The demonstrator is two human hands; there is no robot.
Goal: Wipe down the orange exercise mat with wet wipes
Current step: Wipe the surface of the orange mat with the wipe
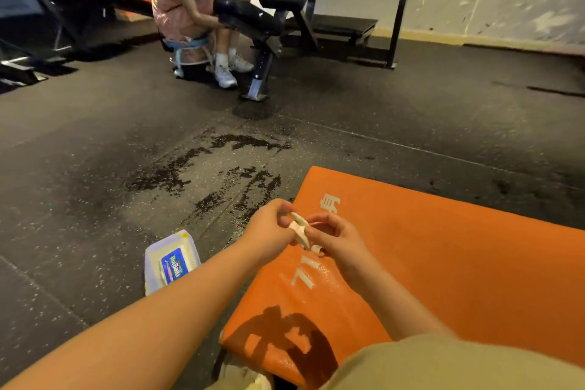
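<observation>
The small white wet wipe (299, 228), bunched into a narrow twisted strip, is held in the air between the two hands. The left hand (269, 226) pinches one end with curled fingers, and the right hand (337, 241) grips the other end the same way. Directly below the fingers lies the glossy orange padded exercise mat (443, 263) with white printed characters; the wipe hangs over its near-left part and does not touch it. The main risk, as I judge it, is that pulling the strip apart from such small pinches tears it or leaves it wadded, so only a thin edge would clean the vinyl. A slip from either pinch could drop it off the mat edge to the left of the fingers, onto the dark speckled rubber floor (95, 199) with its wet patches (202, 168), and dirty it. Further left of the fingers sits the white plastic wipe pack with a blue label (172, 260); I cannot tell whether its flap is sealed, and if it is open the wipes could dry out. Far beyond the fingers, another person (183, 0) sits at a black gym bench (247, 16).
</observation>
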